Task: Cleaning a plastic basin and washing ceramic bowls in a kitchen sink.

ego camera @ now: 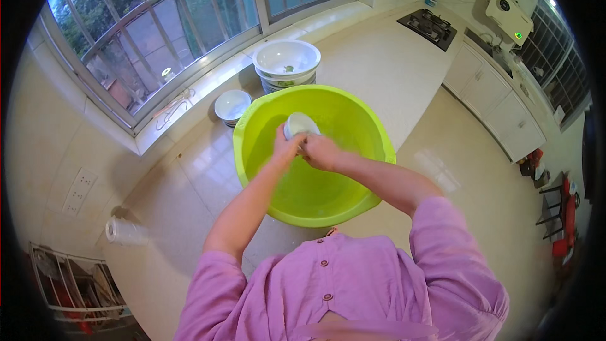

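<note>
Both my hands are over a large lime-green plastic basin (307, 194) on the counter. My left hand (286, 144) grips the side of a small white bowl (301, 124), which is tilted. My right hand (322, 150) is at the bowl's near edge, its fingers bent and slightly blurred; whether it holds anything, such as a cloth, I cannot tell. Behind the basin stands a stack of large white bowls (287, 59) with a green print. To its left is a shorter stack of small white bowls (233, 105).
A roll of white paper or plastic (126, 232) lies at the left by the wall. Wire hangers (174, 108) rest on the windowsill. A gas hob (427, 28) is set in the far counter. White cabinets (490, 92) line the right, beyond the tiled floor (454, 189).
</note>
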`<state>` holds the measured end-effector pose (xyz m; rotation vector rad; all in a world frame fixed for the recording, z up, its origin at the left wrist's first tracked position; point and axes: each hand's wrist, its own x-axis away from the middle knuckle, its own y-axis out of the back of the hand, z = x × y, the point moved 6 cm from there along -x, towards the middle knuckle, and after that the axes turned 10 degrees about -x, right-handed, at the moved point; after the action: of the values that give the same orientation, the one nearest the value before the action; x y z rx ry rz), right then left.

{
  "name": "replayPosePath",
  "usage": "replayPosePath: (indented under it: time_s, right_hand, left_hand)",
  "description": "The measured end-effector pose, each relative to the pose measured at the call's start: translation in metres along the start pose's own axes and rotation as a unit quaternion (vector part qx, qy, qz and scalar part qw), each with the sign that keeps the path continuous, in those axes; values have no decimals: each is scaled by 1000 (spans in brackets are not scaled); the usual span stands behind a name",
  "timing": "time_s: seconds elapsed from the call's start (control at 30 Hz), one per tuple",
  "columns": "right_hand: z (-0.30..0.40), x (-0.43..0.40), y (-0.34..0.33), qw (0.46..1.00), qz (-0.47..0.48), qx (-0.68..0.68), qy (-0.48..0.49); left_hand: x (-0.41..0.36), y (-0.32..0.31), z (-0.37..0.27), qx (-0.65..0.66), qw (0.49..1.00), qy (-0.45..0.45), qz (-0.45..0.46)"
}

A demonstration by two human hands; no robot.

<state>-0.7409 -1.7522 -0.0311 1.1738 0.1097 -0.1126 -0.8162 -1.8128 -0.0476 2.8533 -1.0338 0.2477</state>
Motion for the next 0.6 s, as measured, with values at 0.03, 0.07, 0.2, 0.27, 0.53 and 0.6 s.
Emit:
replayPosePath:
  time_s: [0.03,0.07,0.2,0.27,0.53,0.6]
  right_hand:
    - [3,-3,-8,1000,0,-1,0]
    - [2,-7,-16,998,-10,-52,-21]
    - [11,12,-15,995,-14,-59,77]
    - [17,14,-4,992,32,-34,114]
    - [-51,41,-35,950,125,233,-168]
    - [-62,30,-74,940,254,200,-110]
  left_hand:
    - [-5,0,5,0,1000,1,0]
    - [-12,2,12,-22,1000,-3,-4]
    - [-6,15,1,-66,997,20,-47]
    - [-12,23,4,-172,983,-9,-59]
    - [-19,39,22,-136,976,107,-135]
    - [-36,36,48,-157,976,123,-91]
